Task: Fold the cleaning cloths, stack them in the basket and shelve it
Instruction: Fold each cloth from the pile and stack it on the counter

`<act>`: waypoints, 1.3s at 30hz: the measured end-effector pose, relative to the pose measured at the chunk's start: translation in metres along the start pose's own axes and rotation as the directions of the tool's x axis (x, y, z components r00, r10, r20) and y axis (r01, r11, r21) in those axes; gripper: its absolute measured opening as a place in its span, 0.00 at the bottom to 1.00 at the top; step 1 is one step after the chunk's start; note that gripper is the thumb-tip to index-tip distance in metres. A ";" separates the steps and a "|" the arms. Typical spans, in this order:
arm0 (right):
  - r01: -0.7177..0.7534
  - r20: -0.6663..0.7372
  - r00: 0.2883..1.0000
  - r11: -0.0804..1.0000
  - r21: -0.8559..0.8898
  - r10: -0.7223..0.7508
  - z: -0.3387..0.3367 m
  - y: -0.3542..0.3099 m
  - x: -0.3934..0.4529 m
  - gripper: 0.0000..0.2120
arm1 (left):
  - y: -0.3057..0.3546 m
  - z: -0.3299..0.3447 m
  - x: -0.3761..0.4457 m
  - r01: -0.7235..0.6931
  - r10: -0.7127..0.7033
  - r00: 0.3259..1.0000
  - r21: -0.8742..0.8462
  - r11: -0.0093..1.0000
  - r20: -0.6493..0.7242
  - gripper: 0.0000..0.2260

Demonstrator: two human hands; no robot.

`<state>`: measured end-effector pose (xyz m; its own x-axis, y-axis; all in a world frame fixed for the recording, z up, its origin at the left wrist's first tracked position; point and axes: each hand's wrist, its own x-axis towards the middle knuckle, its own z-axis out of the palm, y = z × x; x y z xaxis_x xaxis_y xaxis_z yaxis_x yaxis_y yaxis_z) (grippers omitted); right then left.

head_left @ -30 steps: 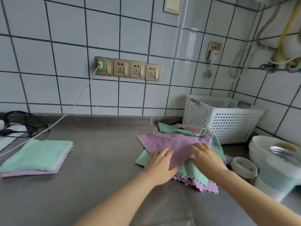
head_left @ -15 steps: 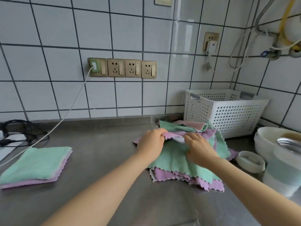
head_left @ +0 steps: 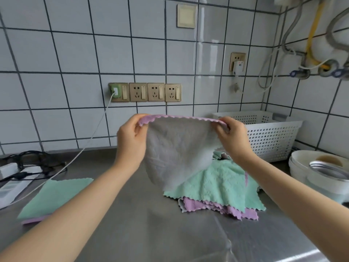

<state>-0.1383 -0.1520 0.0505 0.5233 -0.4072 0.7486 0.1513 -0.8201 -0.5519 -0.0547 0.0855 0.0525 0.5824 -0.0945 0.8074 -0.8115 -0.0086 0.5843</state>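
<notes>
Both hands are pinching 1 cloth (head_left: 179, 148) by its top corners, left hand (head_left: 130, 140) and right hand (head_left: 233, 138), hanging it above the pile (head_left: 217, 188) mid-counter. Looking light, limp, non-slippery: corners are probably the best hold.

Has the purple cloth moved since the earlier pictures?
Yes. The purple cloth went up: it now hangs from both hands, left hand and right hand, above the cloth pile, against the wall tiles.

Bright even light, glare on tiles, wide-angle edge bending, slight softness
</notes>
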 end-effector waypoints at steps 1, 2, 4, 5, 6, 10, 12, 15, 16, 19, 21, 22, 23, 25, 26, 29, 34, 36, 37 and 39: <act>0.001 0.036 0.999 0.999 0.047 -0.003 -0.001 -0.010 -0.003 0.13 | 0.000 -0.013 0.000 0.022 -0.022 1.000 0.001 1.000 -0.018 0.08; 0.000 0.077 0.997 0.995 0.102 -0.008 -0.002 -0.021 -0.007 0.13 | 0.001 -0.026 0.000 0.049 -0.049 0.998 0.000 0.999 -0.032 0.08; -0.031 0.182 0.983 0.975 0.219 -0.010 -0.005 -0.043 -0.015 0.11 | 0.005 -0.055 -0.001 0.099 -0.100 0.994 -0.031 0.995 -0.037 0.08; -0.056 0.241 0.970 0.962 0.267 -0.010 -0.006 -0.053 -0.019 0.12 | 0.008 -0.070 -0.001 0.125 -0.126 0.992 -0.044 0.991 -0.027 0.09; -0.082 0.297 0.955 0.951 0.300 -0.012 -0.007 -0.061 -0.021 0.13 | 0.011 -0.083 -0.002 0.153 -0.154 0.988 -0.050 0.987 -0.012 0.10; -0.175 0.528 0.849 0.941 0.289 -0.004 -0.002 -0.082 -0.022 0.13 | 0.013 -0.128 -0.002 0.354 -0.348 0.935 -0.166 0.920 0.066 0.09; -0.244 0.633 0.773 0.935 0.259 0.027 0.005 -0.078 -0.022 0.14 | -0.001 -0.146 -0.007 0.512 -0.506 0.859 -0.119 0.851 0.078 0.05; -0.321 0.740 0.665 0.934 0.158 0.103 0.028 -0.054 -0.032 0.15 | -0.040 -0.163 -0.028 0.663 -0.677 0.730 0.145 0.734 0.093 0.06; -0.295 0.765 0.629 0.953 0.071 0.138 0.040 -0.045 -0.038 0.15 | -0.058 -0.168 -0.038 0.692 -0.724 0.682 0.228 0.685 0.106 0.09; -0.098 0.809 0.540 0.972 -0.211 0.230 0.069 -0.021 -0.060 0.09 | -0.097 -0.169 -0.067 0.735 -0.823 0.552 0.390 0.555 0.132 0.10; -0.097 0.820 0.493 0.955 -0.280 0.291 0.090 -0.009 -0.070 0.08 | -0.121 -0.165 -0.081 0.756 -0.861 0.495 0.433 0.491 0.112 0.12; -0.130 0.809 0.495 0.947 -0.293 0.318 0.098 -0.005 -0.072 0.09 | -0.128 -0.160 -0.085 0.781 -0.870 0.484 0.402 0.479 0.096 0.14; -0.183 0.783 0.515 0.937 -0.297 0.348 0.105 -0.003 -0.072 0.08 | -0.134 -0.156 -0.085 0.806 -0.876 0.478 0.363 0.468 0.069 0.16; -0.371 0.702 0.576 0.900 -0.230 0.418 0.121 0.001 -0.068 0.06 | -0.145 -0.146 -0.079 0.813 -0.857 0.516 0.326 0.483 -0.018 0.16; -0.471 0.659 0.598 0.865 -0.171 0.456 0.129 0.002 -0.066 0.06 | -0.148 -0.141 -0.074 0.794 -0.827 0.558 0.329 0.511 -0.061 0.16; -0.444 0.612 0.661 0.884 -0.147 0.434 0.152 0.008 -0.065 0.16 | -0.149 -0.126 -0.067 0.660 -0.707 0.700 0.465 0.591 -0.095 0.07; 0.128 0.759 0.646 0.967 -0.219 0.087 0.142 -0.007 -0.113 0.17 | -0.116 -0.120 -0.112 0.181 -0.510 0.773 0.639 0.748 0.378 0.28; 0.261 0.817 0.573 0.960 -0.106 -0.066 0.127 -0.012 -0.144 0.15 | -0.093 -0.120 -0.138 0.078 -0.503 0.592 0.576 0.814 0.630 0.28; 0.309 0.833 0.537 0.950 -0.046 -0.135 0.119 -0.017 -0.158 0.15 | -0.084 -0.122 -0.149 0.063 -0.523 0.501 0.574 0.816 0.689 0.29; 0.368 0.860 0.459 0.929 0.044 -0.223 0.105 -0.026 -0.180 0.17 | -0.074 -0.126 -0.166 -0.017 -0.543 0.379 0.592 0.805 0.749 0.32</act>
<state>-0.1480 -0.0150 -0.1087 0.9278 0.3415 0.1505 0.3701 -0.8939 -0.2531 -0.0855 0.2273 -0.1140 0.6255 -0.7769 -0.0723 -0.6919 -0.5951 0.4088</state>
